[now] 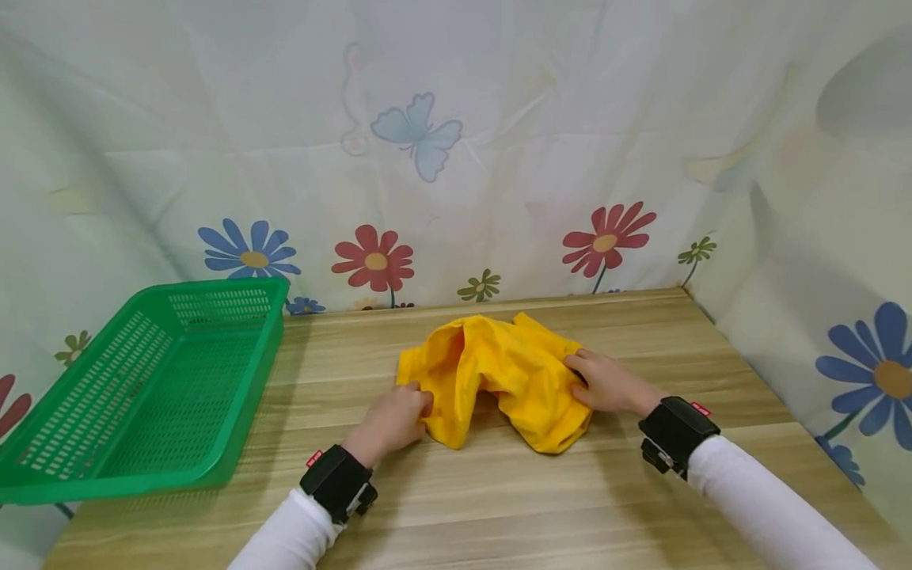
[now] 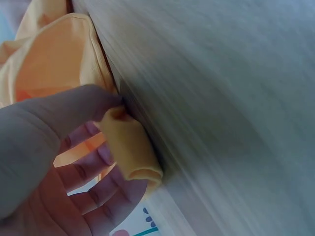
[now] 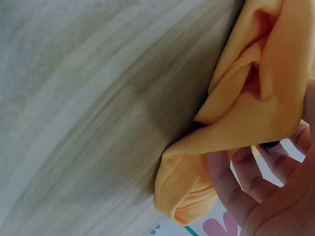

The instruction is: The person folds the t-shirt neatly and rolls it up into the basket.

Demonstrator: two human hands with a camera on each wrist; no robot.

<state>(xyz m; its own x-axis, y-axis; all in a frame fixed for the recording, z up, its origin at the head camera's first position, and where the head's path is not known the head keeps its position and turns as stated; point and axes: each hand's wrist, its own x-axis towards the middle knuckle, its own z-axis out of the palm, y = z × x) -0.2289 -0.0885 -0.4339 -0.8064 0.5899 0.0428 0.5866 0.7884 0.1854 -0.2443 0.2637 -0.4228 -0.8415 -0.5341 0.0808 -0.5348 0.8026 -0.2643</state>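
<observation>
A crumpled yellow garment (image 1: 513,356) lies bunched on the wooden table, its middle raised in folds with an opening facing the front left. At its left end my left hand (image 1: 392,419) pinches the fabric; in the left wrist view the thumb presses beside a rolled, tube-like edge (image 2: 130,145), fingers behind it. My right hand (image 1: 609,381) grips the garment's right side. The right wrist view has its fingers (image 3: 229,182) curled under a fold, near a ribbed edge (image 3: 187,182); the thumb is hidden there. A small dark spot (image 3: 269,145) shows by those fingers.
To the left stands a green plastic basket (image 1: 245,396) with mesh walls and nothing in it. The wooden table (image 1: 499,514) ends at a flower-printed curtain (image 1: 484,222) behind and at the right. Each wrist wears a black camera band (image 1: 680,435).
</observation>
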